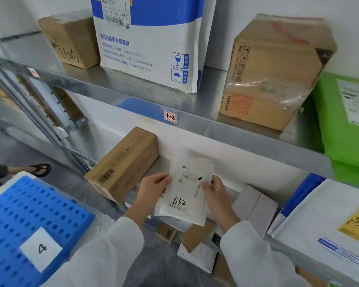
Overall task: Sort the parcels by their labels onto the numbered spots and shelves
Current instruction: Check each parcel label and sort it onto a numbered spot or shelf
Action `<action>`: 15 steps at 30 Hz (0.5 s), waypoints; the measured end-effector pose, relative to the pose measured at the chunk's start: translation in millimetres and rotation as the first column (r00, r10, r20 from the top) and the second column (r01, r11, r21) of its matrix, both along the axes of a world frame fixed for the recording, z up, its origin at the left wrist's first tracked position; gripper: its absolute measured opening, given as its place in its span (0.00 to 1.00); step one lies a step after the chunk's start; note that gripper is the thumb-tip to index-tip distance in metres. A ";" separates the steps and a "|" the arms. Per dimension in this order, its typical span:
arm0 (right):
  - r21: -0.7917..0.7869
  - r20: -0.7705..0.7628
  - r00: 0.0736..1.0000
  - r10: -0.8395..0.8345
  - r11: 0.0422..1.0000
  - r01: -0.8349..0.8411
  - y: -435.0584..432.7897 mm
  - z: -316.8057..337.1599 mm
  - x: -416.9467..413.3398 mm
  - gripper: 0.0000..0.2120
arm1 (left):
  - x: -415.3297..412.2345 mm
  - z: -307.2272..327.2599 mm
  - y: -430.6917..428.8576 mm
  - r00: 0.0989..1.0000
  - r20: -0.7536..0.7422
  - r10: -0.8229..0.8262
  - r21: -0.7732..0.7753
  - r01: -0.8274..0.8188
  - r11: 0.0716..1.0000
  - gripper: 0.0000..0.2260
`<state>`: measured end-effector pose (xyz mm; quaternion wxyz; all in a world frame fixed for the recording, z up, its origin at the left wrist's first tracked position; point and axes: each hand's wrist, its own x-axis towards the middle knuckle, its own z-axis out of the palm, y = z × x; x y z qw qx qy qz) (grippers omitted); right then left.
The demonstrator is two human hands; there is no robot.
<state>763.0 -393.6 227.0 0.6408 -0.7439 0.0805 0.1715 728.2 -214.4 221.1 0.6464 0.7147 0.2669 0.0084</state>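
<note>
Checking the mailer [184, 189] marked 032.
Held face-up in mid-air before the lower shelf [232, 188], beneath the 1-2 tag [170, 117], probably for reading its number before choosing a spot. Pinched at opposite edges by left hand [151, 187] and right hand [215, 190], thumbs on top, forearms angled inward.

The light is bright, soft and even. The metal shelf [122, 94] shines a little and shows a blue smear under the white and blue bag [153, 48]. Clear tape on the brown box [278, 65] gives off pale glare. Shadows are soft and faint. The shelf lines lean and bend near the edges. The blue board [19, 204] and the small box [71, 40] at top left look fuzzy. On the white parcel [187, 195] the big "032" reads well, but the small print is too blurry.
</note>
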 end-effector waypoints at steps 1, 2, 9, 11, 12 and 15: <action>0.014 0.020 0.998 0.055 0.998 -0.055 2.8 2.8 -1.9 0.08 | -6.5 1.3 2.1 0.999 -0.009 0.035 0.010 -0.035 0.999 0.06; 0.030 0.041 0.994 0.100 0.994 -0.102 6.7 7.0 -4.1 0.08 | -13.4 2.7 5.6 0.997 -0.015 0.074 0.011 -0.074 0.997 0.06; 0.062 0.163 0.937 0.309 0.944 -0.323 56.1 35.4 -25.4 0.07 | -73.6 33.0 46.3 0.947 0.055 0.315 -0.018 -0.315 0.949 0.09; 0.086 0.196 0.925 0.327 0.934 -0.348 73.9 41.6 -32.7 0.07 | -89.8 43.0 56.5 0.921 0.094 0.378 0.030 -0.382 0.923 0.08; 0.091 0.220 0.917 0.333 0.929 -0.359 82.6 44.3 -36.6 0.06 | -98.4 47.1 60.9 0.907 0.122 0.403 0.056 -0.412 0.909 0.08; 0.096 0.276 0.893 0.355 0.915 -0.393 109.8 51.2 -52.6 0.06 | -133.4 59.3 74.0 0.879 0.217 0.424 0.154 -0.460 0.875 0.06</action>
